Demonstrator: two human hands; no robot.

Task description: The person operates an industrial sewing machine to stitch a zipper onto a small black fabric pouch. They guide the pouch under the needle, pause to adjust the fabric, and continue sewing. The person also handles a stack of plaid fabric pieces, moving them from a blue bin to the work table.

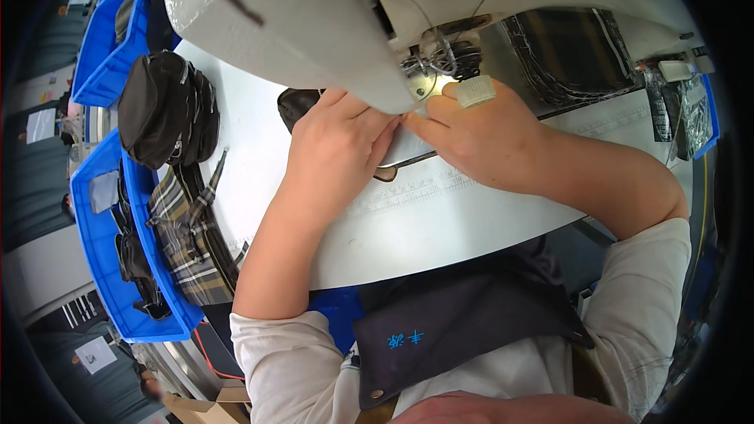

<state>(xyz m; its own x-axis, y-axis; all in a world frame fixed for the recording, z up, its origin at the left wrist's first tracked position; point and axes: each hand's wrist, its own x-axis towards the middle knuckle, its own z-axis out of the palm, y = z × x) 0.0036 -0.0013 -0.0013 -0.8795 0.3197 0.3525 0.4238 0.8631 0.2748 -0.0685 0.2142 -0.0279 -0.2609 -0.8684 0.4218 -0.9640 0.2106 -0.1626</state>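
Beneath the head of a white sewing machine [306, 23], my two hands meet with their fingertips close together beside the lit needle area. My left hand [334, 145] is closed, thumb and fingers pinched. A dark fabric piece [294, 108] sticks out from behind it on the left. My right hand [479, 137] is also closed, its index finger and thumb pointing toward the left fingertips; a pale wrap [476, 92] sits around one finger. What the fingers pinch is hidden by the hands and the machine. A small tan-edged piece [386, 174] shows below them at the metal plate's edge.
On the white table [408, 243], a stack of dark caps or pouches [165, 110] stands at left, near plaid fabric pieces [184, 228]. Blue bins [102, 267] line the left side. Layered dark fabric panels [573, 51] lie right of the machine, by a blue-edged tray [707, 118].
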